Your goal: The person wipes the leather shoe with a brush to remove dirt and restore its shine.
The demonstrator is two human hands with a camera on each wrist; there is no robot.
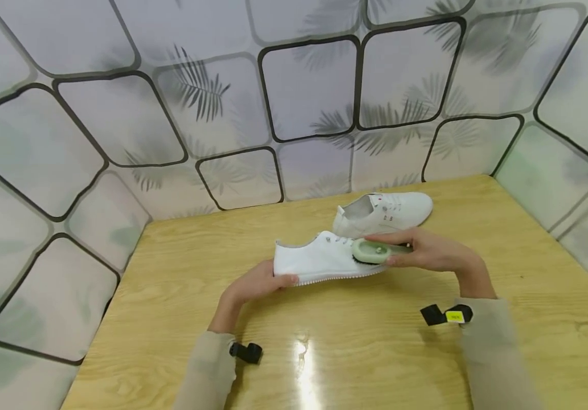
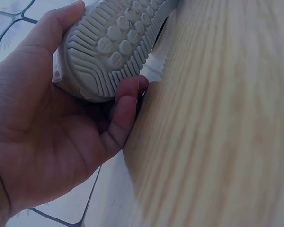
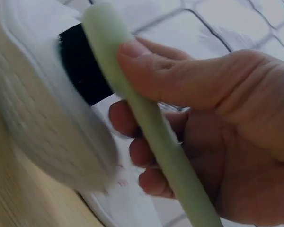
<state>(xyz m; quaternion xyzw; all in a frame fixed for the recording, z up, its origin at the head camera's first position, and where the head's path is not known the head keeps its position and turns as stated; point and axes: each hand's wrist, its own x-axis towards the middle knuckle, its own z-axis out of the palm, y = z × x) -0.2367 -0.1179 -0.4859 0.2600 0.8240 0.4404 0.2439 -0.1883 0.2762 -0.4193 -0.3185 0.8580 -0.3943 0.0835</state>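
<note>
A white sneaker is held by the heel in my left hand, toe pointing right. In the left wrist view its studded sole faces the camera, with the thumb on one side and curled fingers on the other. My right hand grips a light green shoe brush by its handle. The brush's black bristles touch the upper near the toe, as the right wrist view shows. Behind lies a second white sneaker, its toe also to the right; part of its near side is hidden.
Both shoes are over a wooden table with a glossy light reflection near its front. A patterned covering of dark-outlined squares and leaves rises behind and at both sides. Small black devices sit on both sleeves.
</note>
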